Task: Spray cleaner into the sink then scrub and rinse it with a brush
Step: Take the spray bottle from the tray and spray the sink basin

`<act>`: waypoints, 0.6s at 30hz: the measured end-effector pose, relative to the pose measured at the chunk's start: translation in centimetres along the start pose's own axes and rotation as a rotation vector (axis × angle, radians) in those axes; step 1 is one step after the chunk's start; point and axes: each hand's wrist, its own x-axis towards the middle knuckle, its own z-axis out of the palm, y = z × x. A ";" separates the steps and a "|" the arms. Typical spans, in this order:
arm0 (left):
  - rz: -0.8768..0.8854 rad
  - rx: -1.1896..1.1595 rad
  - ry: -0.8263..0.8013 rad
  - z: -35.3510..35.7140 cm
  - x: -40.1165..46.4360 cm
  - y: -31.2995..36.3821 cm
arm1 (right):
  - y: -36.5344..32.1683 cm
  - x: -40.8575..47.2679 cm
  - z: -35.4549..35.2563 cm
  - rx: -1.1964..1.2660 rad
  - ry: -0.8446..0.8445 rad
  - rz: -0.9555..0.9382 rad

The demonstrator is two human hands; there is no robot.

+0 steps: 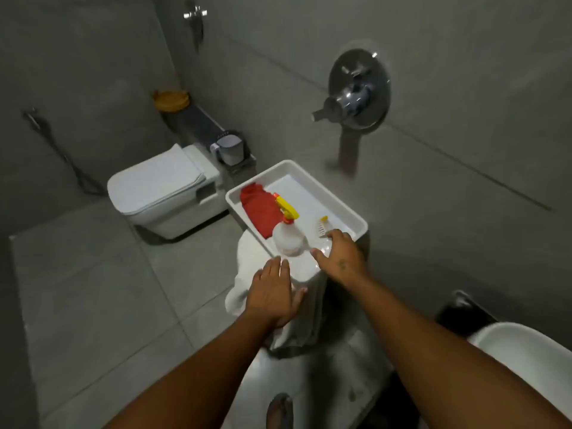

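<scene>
A white tray [244, 193] holds the 3 things: a red cloth [258, 209] toward its far-left corner, the spray bottle [288, 236] at its near edge, and the brush [322, 227] toward its near-right corner. The bottle stands upright, its yellow trigger head pointing away from the person. The right hand [340, 258] is spread, holding nothing, fingertips just beside the bottle and brush, so it is the nearer one. The left hand [272, 292] hangs flat and loose below the tray's near edge, also holding nothing. The sink [526, 351] lies well apart, at the right.
</scene>
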 end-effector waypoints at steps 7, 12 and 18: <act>-0.116 -0.089 0.052 6.7 8.0 -3.1 | 2.0 10.1 7.3 0.121 -0.080 0.070; -0.134 -0.089 0.050 10.4 9.2 -4.7 | 2.0 14.4 10.0 0.218 -0.103 -0.043; -0.141 -0.098 0.078 11.6 9.9 -4.9 | -0.4 17.0 11.3 0.340 -0.135 -0.186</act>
